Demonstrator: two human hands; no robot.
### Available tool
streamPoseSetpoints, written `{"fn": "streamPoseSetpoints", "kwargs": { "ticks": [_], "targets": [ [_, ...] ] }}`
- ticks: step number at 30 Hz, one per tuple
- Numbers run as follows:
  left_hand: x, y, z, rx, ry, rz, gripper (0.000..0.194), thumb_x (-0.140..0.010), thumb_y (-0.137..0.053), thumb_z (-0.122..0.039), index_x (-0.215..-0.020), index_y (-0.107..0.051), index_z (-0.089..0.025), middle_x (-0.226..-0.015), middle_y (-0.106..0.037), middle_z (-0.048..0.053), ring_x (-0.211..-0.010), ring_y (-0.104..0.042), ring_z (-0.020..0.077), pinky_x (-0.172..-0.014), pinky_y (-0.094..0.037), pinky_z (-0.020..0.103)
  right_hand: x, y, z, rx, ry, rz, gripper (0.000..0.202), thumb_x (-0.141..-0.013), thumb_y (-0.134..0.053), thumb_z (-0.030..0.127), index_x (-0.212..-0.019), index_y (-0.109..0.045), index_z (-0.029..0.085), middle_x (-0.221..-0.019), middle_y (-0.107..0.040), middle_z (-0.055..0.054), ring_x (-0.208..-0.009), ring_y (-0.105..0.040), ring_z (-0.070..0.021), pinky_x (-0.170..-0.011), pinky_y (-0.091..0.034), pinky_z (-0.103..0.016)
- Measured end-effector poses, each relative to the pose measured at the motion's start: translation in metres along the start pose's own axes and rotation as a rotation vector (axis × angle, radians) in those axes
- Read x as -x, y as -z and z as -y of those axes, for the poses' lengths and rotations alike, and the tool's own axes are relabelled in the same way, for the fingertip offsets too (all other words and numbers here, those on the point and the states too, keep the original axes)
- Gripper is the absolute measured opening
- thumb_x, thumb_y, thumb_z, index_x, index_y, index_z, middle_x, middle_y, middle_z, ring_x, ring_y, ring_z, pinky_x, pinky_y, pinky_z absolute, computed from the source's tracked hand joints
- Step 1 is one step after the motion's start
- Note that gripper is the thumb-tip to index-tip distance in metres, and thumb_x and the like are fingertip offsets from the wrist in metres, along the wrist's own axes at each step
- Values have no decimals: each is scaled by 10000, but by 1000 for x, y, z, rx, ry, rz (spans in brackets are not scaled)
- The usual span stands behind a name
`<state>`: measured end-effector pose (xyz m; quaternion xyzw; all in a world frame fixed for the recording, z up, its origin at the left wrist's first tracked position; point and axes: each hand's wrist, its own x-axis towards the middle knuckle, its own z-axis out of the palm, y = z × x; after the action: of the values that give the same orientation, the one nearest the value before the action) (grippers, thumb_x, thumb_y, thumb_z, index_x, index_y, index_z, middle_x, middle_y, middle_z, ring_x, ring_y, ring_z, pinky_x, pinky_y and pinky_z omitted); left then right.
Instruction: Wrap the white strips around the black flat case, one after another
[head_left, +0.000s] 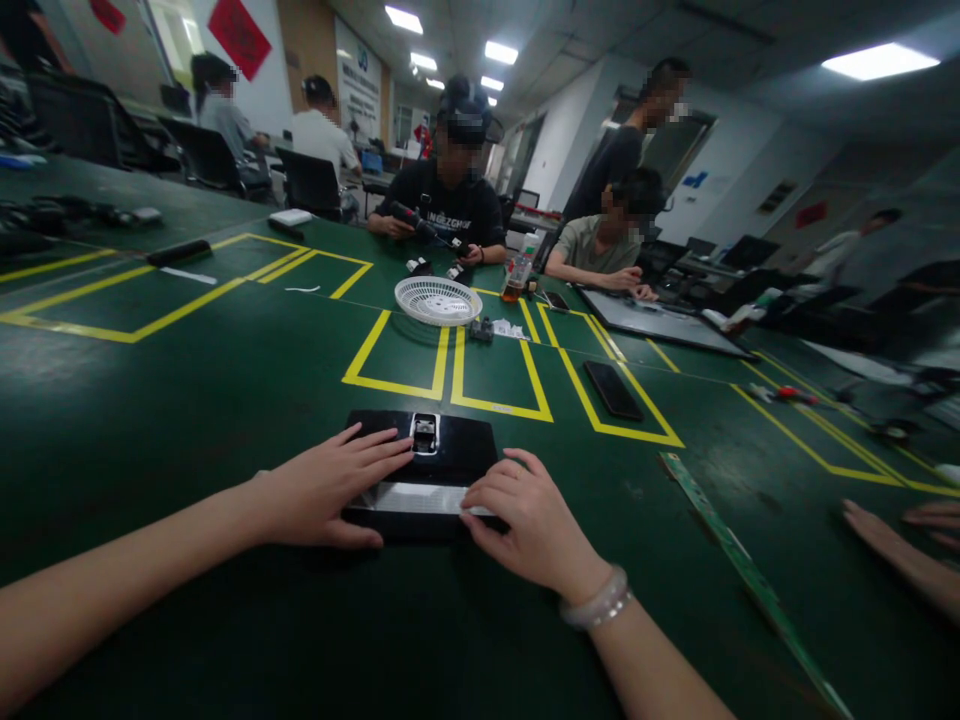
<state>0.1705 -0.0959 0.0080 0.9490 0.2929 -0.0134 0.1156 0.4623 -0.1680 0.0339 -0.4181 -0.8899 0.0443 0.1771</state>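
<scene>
A black rectangular case lies on the green table in front of me. On its far part is a square metal-framed fitting, and a shiny silver strip runs across its near part. My left hand rests flat on the case's left side, fingers stretched towards the fitting and thumb along the near edge. At the right end of the strip, the curled fingers and thumb of my right hand come together, covering that end. A bracelet is on my right wrist.
Beyond the case are a white round basket, a bottle and a black phone. A long green circuit board lies to the right, near another person's hand. Across the table, a person holds a dark power tool.
</scene>
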Motion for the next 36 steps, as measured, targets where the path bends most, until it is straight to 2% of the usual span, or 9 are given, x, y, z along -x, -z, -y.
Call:
{"fn": "streamPoseSetpoints", "kwargs": {
  "ticks": [4,10,16,20,26,32,36],
  "targets": [
    [-2,-2,0,-19,2,-24,920,-830,-513,-729,-1573,-202,-283,-1621,-184,63,-1497,-191,322,-1224,-153,550,0,1,1,20,-10,-2,96,-932,-574,230,-927,-670,240,-910,-724,13,-914,-617,-174,-1066,-287,-426],
    [-4,-3,9,-49,89,-29,913,-832,-513,-722,-1574,-187,-302,-1626,-159,36,-1502,-182,312,-1221,-164,545,0,0,0,41,-3,-20,83,-925,-587,229,-890,-662,231,-877,-706,12,-885,-609,-170,-1039,-307,-412],
    [-5,3,25,-81,184,-28,888,-857,-480,-708,-1575,-195,-271,-1628,-148,43,-1507,-168,303,-1218,-172,537,-1,0,-1,20,1,27,100,-929,-583,231,-874,-666,217,-852,-697,-4,-823,-602,-166,-883,-381,-358],
    [-3,2,50,-94,260,-59,901,-862,-416,-745,-1576,-198,-242,-1630,-154,57,-1505,-172,312,-1205,-179,560,0,-2,-3,27,5,52,111,-938,-577,241,-888,-671,211,-840,-694,-1,-811,-602,-163,-830,-384,-338],
    [10,2,98,-79,421,-130,933,-849,-398,-768,-1570,-230,-199,-1623,-195,109,-1491,-200,337,-1192,-198,555,1,-2,-3,35,-16,98,125,-943,-579,263,-896,-682,209,-845,-694,-3,-804,-602,-157,-809,-384,-331],
    [37,9,145,-34,641,-154,880,-911,-412,-659,-1559,-225,-94,-1622,-186,152,-1495,-172,339,-1202,-180,521,1,0,-2,48,-46,139,138,-950,-576,278,-895,-682,209,-850,-694,-3,-821,-614,-159,-816,-394,-333],
    [62,10,180,-14,782,-177,883,-926,-396,-649,-1541,-232,-36,-1604,-202,209,-1468,-199,401,-1153,-230,593,1,0,-2,36,-64,164,121,-946,-580,269,-923,-687,217,-874,-694,1,-843,-625,-160,-826,-402,-335]
  ]
}}
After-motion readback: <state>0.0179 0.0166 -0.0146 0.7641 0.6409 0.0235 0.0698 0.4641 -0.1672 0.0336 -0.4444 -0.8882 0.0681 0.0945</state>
